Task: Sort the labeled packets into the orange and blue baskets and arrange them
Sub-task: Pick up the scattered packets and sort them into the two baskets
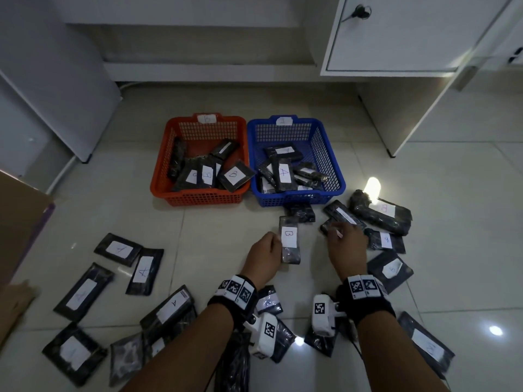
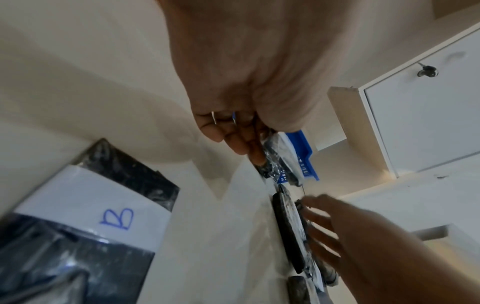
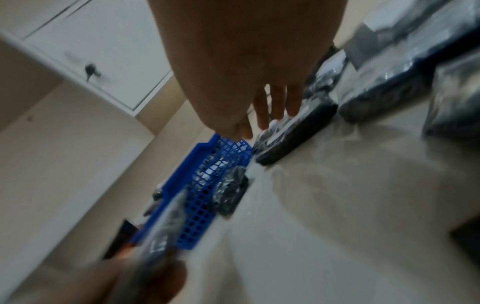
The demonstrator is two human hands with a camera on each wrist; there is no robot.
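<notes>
**Packets on floor, two baskets beyond**

Nearest: packets partly hidden under both forearms, labels unreadable. Left hand (image 1: pixel 264 251) pinches the B-labelled packet (image 1: pixel 289 240) by its edge, above the tiled floor (image 1: pixel 215 236). Right hand (image 1: pixel 346 244), fingers extended, rests on a dark packet (image 1: pixel 329 226), label covered. Farther: orange basket (image 1: pixel 198 198), blue basket (image 1: pixel 300 198), both part-filled.

orange basket (image 1: pixel 158 176) left of blue basket (image 1: pixel 338 171) | loose packets (image 1: pixel 144 271) in front

Two baskets, one orange (image 1: pixel 158 176), one blue (image 1: pixel 336 171); two hands.
</notes>
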